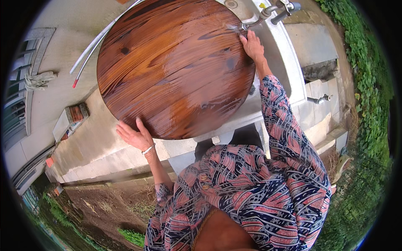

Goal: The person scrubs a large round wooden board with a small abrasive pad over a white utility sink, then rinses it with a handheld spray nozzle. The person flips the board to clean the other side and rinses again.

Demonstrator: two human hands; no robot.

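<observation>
A large round wooden board (176, 72), brown and wet, lies over a white sink (279, 59) and hides much of its basin. Against the board's near left rim is my left hand (136, 136), its thumb over the edge and its fingers spread along the outside. My right hand (253, 47) is at the right rim, beside the spout of a metal faucet (267, 12). Water from the spout splashes onto the board there. The undersides of the rim and any fingertips beneath it are hidden.
A pale pipe (91, 47) and a thinner red-tipped rod run behind the board at left. A second tap (323, 99) sticks out lower right of the sink. A cloth (40, 80) hangs on window bars. Green climbing plants (370, 94) line the right side.
</observation>
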